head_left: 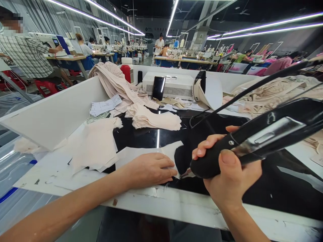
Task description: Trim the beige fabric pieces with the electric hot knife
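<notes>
The left hand (148, 169) is lying flat, pressing a white fabric piece (141, 156); the right hand (228, 174) is gripping a black cutting tool (257, 141).

A glossy black worktop (141, 134) with a white front edge carries cut pale-pink fabric: one flat piece (141, 156) under the left grip (148, 169), a loose heap (93, 144) farther left, a neat stack (153, 119) beyond. Paper slips (104, 106), a white machine (174, 85) and a dark phone (158, 88) sit at the far side.

Single head-worn view, forward and down, close over the worktable (176, 205).
</notes>
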`<state>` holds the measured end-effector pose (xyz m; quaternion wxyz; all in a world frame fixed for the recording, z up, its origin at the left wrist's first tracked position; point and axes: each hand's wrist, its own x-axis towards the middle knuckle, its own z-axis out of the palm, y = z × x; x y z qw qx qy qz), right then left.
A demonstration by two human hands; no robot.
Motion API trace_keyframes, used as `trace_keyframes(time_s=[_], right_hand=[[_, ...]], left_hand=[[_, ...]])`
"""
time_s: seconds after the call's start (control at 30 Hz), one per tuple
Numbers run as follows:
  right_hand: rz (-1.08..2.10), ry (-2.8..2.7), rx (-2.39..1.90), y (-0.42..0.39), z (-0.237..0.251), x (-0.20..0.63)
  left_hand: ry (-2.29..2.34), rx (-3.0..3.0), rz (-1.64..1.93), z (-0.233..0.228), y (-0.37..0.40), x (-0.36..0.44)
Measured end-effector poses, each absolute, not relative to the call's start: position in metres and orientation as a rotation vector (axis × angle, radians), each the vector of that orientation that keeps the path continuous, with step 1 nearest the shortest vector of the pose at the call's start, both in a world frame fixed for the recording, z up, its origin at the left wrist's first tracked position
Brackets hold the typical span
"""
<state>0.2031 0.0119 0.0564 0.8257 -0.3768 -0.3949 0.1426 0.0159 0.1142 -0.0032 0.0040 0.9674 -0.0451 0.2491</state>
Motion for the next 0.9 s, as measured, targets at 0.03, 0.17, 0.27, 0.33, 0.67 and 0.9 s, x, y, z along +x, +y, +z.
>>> trace_keyframes(time_s=[0.03,0.17,0.27,0.33,0.67,0.9], right_hand=[[0.304,-0.839,-0.803,0.0119,0.0563,0.2028],[0.304,-0.841,-0.818,0.0114,0.0560,0.2028],[0.304,-0.837,-0.829,0.0111,0.0561,0.2032],[0.308,-0.839,-0.827,0.0110,0.0562,0.2033],[0.294,-0.842,-0.822,0.0131,0.0582,0.2027],[0.283,-0.807,-0.792,0.0184,0.0618,0.2028]], left_hand=[[-0.138,3.031,0.770,-0.0033,0.1143,0.0157],[-0.133,3.026,0.761,-0.0030,0.1142,0.0153],[-0.116,3.027,0.747,-0.0029,0.1137,0.0151],[-0.103,3.024,0.736,-0.0033,0.1134,0.0148],[-0.107,2.958,0.807,-0.0029,0.1126,0.0130],[-0.092,2.944,0.790,-0.0061,0.1127,0.0127]])
